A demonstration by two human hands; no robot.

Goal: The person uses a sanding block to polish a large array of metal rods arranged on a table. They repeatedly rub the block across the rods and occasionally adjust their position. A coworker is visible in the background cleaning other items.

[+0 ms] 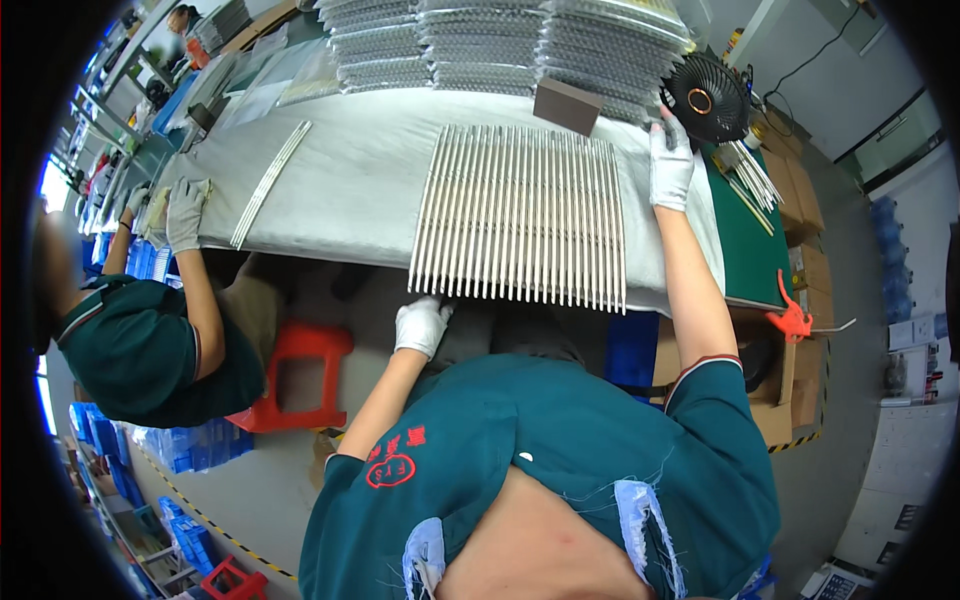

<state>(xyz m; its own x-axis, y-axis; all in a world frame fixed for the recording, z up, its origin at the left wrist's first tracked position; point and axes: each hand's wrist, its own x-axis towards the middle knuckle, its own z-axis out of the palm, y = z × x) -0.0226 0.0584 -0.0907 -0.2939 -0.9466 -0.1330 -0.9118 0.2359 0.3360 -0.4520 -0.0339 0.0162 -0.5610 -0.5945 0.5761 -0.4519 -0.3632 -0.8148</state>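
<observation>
A row of slim silver metal rods (pixel 517 215) lies side by side on the white-covered table (pixel 345 170), their near ends reaching past its front edge. My left hand (pixel 422 328), in a white glove, is at the table's front edge, just below the row's near left corner. Its fingers are apart, partly foreshortened, and I see nothing in them. My right hand (pixel 672 165), also gloved, is at the right of the row with its fingers stretched toward the black fan (pixel 706 98). It holds nothing. A brown block (pixel 567 106) sits behind the row's far end.
Bubble-wrapped stacks (pixel 480 50) line the table's back. Three thin rods (pixel 270 185) lie to the left, where a gloved co-worker (pixel 150 340) works beside a red stool (pixel 300 375). More rods (pixel 750 180) and a red air gun (pixel 793 315) are at the right.
</observation>
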